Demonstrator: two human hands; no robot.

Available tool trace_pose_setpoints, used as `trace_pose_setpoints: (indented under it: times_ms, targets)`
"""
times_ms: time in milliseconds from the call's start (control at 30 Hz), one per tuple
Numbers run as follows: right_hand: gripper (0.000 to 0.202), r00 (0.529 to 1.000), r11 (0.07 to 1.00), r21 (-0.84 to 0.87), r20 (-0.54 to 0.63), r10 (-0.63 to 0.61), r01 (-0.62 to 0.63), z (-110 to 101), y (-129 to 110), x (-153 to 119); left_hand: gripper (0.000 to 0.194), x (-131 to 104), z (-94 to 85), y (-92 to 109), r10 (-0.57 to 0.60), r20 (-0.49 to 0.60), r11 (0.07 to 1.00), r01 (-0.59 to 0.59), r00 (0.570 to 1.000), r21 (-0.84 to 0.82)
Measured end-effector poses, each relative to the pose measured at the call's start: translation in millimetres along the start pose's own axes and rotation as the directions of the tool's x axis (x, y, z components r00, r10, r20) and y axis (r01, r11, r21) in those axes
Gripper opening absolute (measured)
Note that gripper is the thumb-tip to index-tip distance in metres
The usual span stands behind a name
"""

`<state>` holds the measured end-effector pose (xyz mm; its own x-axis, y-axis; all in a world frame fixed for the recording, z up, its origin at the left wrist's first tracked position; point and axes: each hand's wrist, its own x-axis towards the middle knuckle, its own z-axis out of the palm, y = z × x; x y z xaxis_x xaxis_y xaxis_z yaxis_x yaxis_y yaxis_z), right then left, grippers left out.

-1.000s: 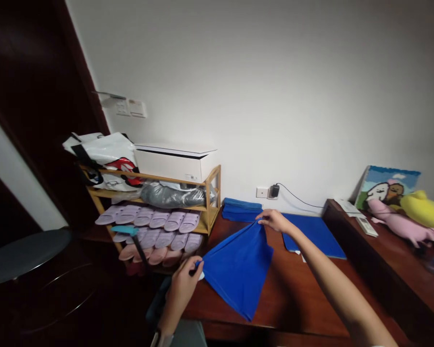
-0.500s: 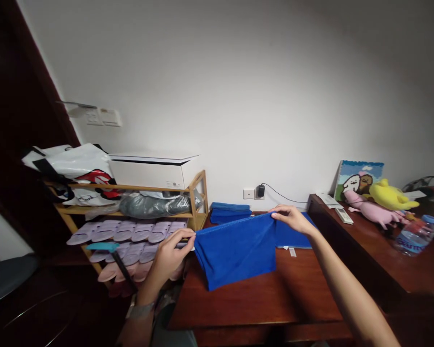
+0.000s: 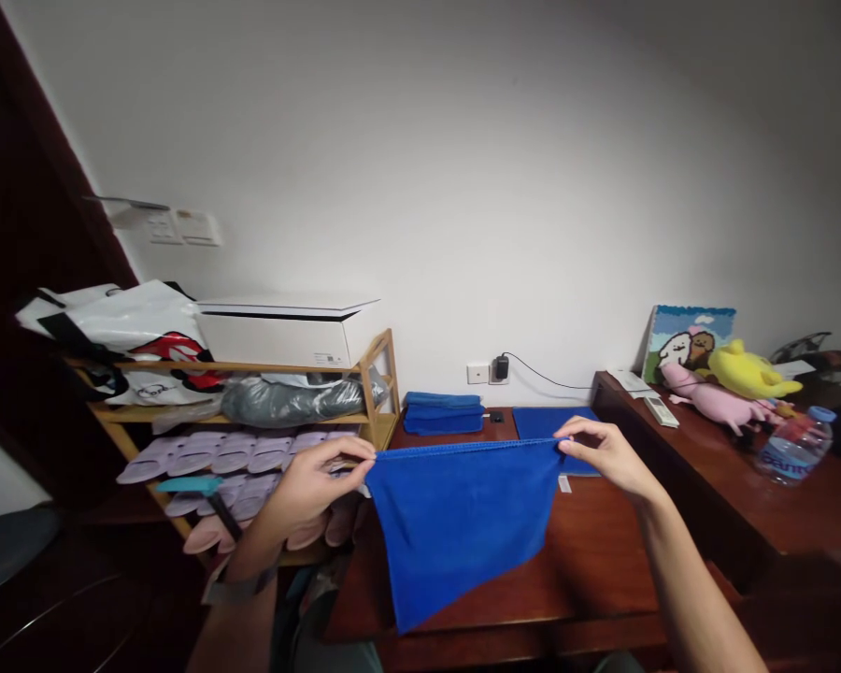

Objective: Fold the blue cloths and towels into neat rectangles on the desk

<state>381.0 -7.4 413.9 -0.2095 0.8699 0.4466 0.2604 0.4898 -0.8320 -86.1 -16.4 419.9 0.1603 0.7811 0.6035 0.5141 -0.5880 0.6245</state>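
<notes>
A blue cloth [image 3: 466, 523] hangs stretched between my two hands above the wooden table [image 3: 595, 551]. My left hand [image 3: 326, 481] pinches its upper left corner, and my right hand [image 3: 603, 453] pinches the upper right corner. The top edge runs nearly level and taut, while the lower edge slants, dropping furthest at the left. Behind it, a stack of folded blue cloths [image 3: 443, 414] lies at the back of the table. Another blue cloth [image 3: 553, 422] lies flat at the back right, partly hidden by the held cloth and my right hand.
To the left, a wooden rack [image 3: 385, 388] carries a white box [image 3: 277, 336], a bag [image 3: 161, 322] and rows of slippers [image 3: 196, 453]. On the higher surface at right are plush toys [image 3: 749, 371], a remote [image 3: 661, 412] and a plastic bottle [image 3: 799, 449]. A plugged-in charger [image 3: 502, 367] sits on the wall.
My hands have moved apart, pulling the cloth's top edge straighter and wider. The cloth hangs lower and nearer to me. The view has shifted slightly.
</notes>
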Motion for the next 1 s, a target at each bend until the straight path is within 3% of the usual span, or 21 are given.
trace_pose_setpoints:
  times_ms: [233, 433, 500, 600, 667, 767, 867, 933, 1000]
  targets:
    - [0.042, 0.998, 0.999, 0.048, -0.057, 0.017, -0.015, -4.4, -11.4, -26.3, 0.012, 1.5, -3.4, 14.9, 0.169, -0.084, 0.982, -0.16, 0.982, 0.098]
    - [0.032, 0.986, 0.997, 0.07, -0.166, -0.002, 0.014, -3.5, -19.8, -51.8, 0.013, -9.4, -2.0, 22.4, 0.287, -0.16, 0.953, -0.298, 0.944, -0.049]
    - [0.03, 0.984, 0.998, 0.057, -0.18, -0.007, 0.017, -2.7, -22.2, -59.5, 0.016, -16.7, -2.0, 20.8, 0.243, -0.186, 0.964, -0.259, 0.952, -0.066]
    - [0.03, 0.983, 0.999, 0.038, -0.181, 0.009, -0.002, -1.4, -17.7, -62.4, 0.021, -22.4, 1.8, 10.0, 0.085, -0.228, 0.991, -0.105, 0.97, -0.078]
    - [0.032, 0.983, 0.999, 0.036, -0.178, 0.036, -0.03, 0.5, -3.5, -53.2, 0.026, -17.7, 9.6, -7.3, -0.041, -0.214, 0.99, 0.012, 0.976, -0.137]
    - [0.04, 0.982, 0.995, 0.025, -0.161, 0.1, -0.097, 8.9, 37.7, -17.2, 0.041, 4.2, 31.7, -51.5, -0.177, -0.096, 0.968, 0.156, 0.98, -0.196]
    - [0.049, 0.977, 0.981, -0.076, -0.126, 0.17, -0.18, 28.5, 90.5, 35.6, 0.054, 34.2, 66.5, -106.9, -0.162, 0.009, 0.983, 0.162, 0.987, -0.088]
    - [0.051, 0.967, 0.942, -0.23, -0.138, 0.216, -0.244, 48.7, 120.8, 64.8, 0.058, 47.6, 95.4, -138.6, -0.164, 0.006, 0.986, 0.164, 0.986, -0.021]
    - [0.05, 0.955, 0.901, -0.325, -0.173, 0.242, -0.287, 73.9, 142.5, 77.6, 0.059, 47.8, 126.6, -160.0, -0.176, -0.038, 0.983, 0.177, 0.984, 0.037]
